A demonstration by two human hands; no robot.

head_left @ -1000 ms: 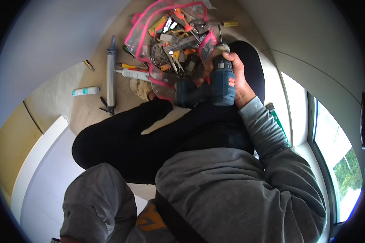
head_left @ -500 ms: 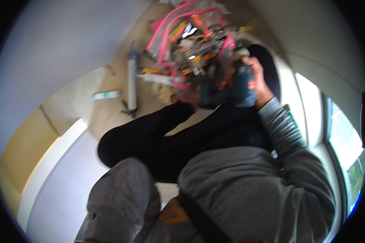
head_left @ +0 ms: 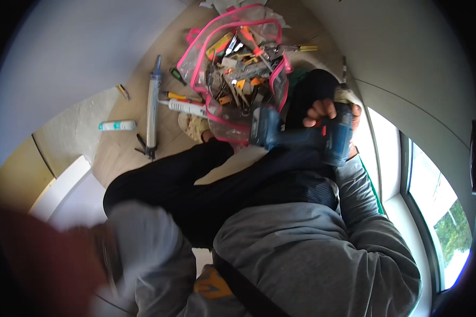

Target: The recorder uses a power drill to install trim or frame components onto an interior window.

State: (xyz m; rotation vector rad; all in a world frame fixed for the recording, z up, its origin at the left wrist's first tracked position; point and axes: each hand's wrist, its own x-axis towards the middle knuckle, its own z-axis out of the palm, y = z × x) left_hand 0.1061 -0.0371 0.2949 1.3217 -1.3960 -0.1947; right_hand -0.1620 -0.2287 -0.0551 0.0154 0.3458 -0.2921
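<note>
My right hand (head_left: 321,112) is wrapped round a blue cordless drill (head_left: 337,138), in front of my dark-trousered knee. The drill's long bit (head_left: 345,68) points away from me, and its battery end (head_left: 264,127) lies toward the left, by the bag. My left hand (head_left: 50,259) is a large reddish blur at the lower left, close to the camera; its fingers cannot be made out. Beyond the drill stands a clear bag (head_left: 200,55) with pink trim, open at the top and full of mixed tools, among them an orange-handled screwdriver (head_left: 250,41).
Left of the bag, a caulking gun (head_left: 153,105), a white tube (head_left: 117,126), a white cartridge (head_left: 188,108) and a small yellow cutter (head_left: 122,92) lie on the floor. My crossed legs (head_left: 158,171) fill the near middle. A wall and window (head_left: 433,211) border the right.
My left hand has come into view, blurred, at the lower left. The drill has moved right and toward me, and its bit now shows clearly. The whole view has shifted somewhat.
</note>
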